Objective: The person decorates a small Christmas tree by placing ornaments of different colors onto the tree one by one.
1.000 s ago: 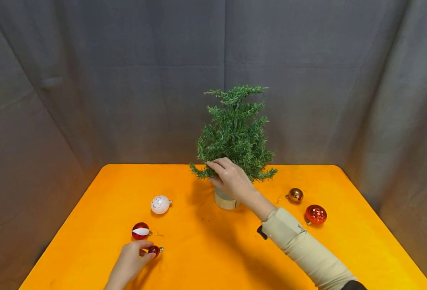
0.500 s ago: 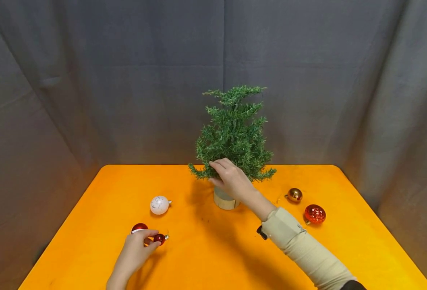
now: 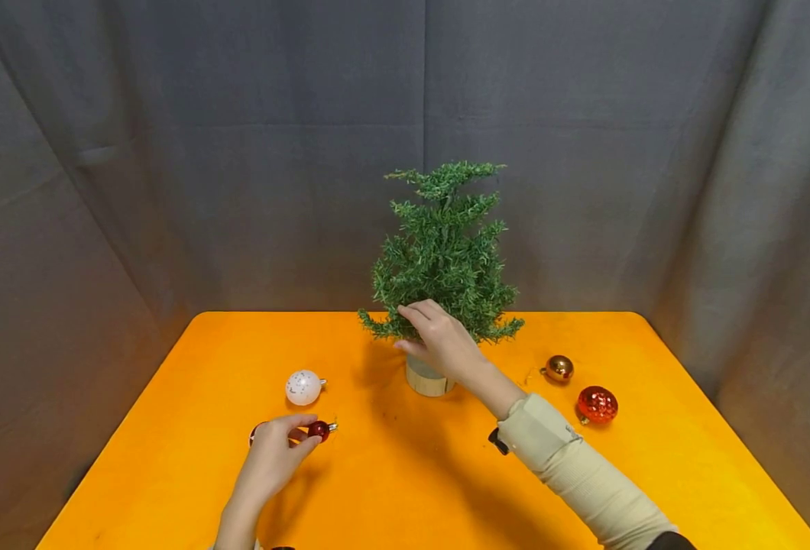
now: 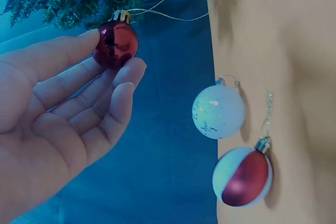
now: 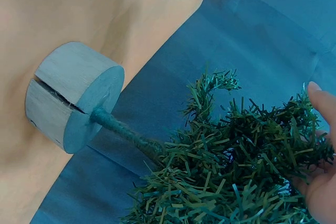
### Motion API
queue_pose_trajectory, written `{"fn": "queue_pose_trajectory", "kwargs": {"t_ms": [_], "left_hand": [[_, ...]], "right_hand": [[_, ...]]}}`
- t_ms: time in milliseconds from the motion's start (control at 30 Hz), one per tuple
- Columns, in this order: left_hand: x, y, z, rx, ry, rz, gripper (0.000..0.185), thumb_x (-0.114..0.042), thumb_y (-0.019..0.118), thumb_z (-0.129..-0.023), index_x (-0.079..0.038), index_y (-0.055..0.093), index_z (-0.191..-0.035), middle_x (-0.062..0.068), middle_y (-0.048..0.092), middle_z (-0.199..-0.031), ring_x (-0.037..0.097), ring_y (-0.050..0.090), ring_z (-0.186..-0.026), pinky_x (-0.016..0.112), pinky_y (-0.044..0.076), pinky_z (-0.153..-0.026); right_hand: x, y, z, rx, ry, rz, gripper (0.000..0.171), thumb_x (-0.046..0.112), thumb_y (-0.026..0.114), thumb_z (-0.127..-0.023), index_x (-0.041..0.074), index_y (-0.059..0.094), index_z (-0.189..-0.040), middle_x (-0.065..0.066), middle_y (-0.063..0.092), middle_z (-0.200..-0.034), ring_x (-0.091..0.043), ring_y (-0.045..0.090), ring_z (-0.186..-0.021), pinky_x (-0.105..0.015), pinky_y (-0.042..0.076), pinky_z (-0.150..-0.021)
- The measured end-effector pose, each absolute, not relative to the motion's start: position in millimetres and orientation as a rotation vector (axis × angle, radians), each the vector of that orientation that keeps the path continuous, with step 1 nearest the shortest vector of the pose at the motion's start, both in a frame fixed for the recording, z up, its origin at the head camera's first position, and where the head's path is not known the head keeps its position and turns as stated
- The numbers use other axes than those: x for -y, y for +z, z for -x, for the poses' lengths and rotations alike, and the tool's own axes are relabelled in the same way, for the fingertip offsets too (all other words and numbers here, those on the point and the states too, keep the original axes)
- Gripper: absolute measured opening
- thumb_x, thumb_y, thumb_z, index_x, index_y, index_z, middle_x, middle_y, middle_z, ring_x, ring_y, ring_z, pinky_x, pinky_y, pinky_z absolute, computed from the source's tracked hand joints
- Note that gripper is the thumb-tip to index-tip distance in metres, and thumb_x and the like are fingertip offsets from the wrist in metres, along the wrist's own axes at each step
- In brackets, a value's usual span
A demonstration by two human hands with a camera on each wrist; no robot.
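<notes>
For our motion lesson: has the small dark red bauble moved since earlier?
Yes: in the head view, the bauble moved up-right, nearer the wooden base.

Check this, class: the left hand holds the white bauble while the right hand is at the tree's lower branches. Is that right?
Not quite: the left hand holds the small red bauble, as the left wrist view shows. The right hand is at the tree.

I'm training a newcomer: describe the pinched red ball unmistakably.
Find the green artificial tree on the orange tabletop. Left of it, a bare left hand pinches the glossy dark-red ball. It's plain and raised; the red-and-white striped ball rests on the tabletop.
</notes>
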State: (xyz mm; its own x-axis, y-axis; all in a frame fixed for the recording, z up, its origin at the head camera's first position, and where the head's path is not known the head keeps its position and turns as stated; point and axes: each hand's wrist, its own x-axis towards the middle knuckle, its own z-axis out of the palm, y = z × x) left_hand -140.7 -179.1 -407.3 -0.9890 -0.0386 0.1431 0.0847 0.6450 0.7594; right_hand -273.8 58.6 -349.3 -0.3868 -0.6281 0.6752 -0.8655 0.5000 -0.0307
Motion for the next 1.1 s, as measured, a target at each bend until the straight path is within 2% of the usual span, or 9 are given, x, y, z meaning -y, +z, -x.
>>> {"fn": "queue_pose_trajectory", "kwargs": {"t_ms": [467,700,1100], "left_hand": [[169,-393,153,2.643,-1.186,0.096,0.026,-0.002,0.069,-0.075,0.002,0.066,-0.1,0.007,0.064,-0.091,0.015,0.058,-0.072,0.025,0.048,-0.061],[164,-385,159,2.622,-1.161,0.131,0.027,-0.003,0.07,-0.075,0.001,0.066,-0.101,0.008,0.064,-0.093,0.015,0.059,-0.072,0.026,0.049,-0.063],[156,-371,167,2.586,-1.128,0.223,0.027,-0.005,0.07,-0.076,0.001,0.066,-0.101,0.007,0.061,-0.087,0.017,0.057,-0.074,0.028,0.049,-0.065]], "right_hand": [[-59,-353,276,2.109,0.542,-1.233,0.042,0.014,0.072,-0.075,-0.003,0.058,-0.111,-0.012,0.057,-0.102,-0.022,0.053,-0.093,-0.027,0.047,-0.074],[-57,-352,277,2.084,0.547,-1.254,0.04,0.011,0.071,-0.076,0.002,0.06,-0.113,-0.01,0.057,-0.099,-0.021,0.052,-0.092,-0.026,0.047,-0.072],[-56,-353,279,2.042,0.526,-1.262,0.035,0.01,0.07,-0.076,0.004,0.063,-0.11,-0.01,0.057,-0.097,-0.02,0.053,-0.089,-0.024,0.048,-0.069]]}}
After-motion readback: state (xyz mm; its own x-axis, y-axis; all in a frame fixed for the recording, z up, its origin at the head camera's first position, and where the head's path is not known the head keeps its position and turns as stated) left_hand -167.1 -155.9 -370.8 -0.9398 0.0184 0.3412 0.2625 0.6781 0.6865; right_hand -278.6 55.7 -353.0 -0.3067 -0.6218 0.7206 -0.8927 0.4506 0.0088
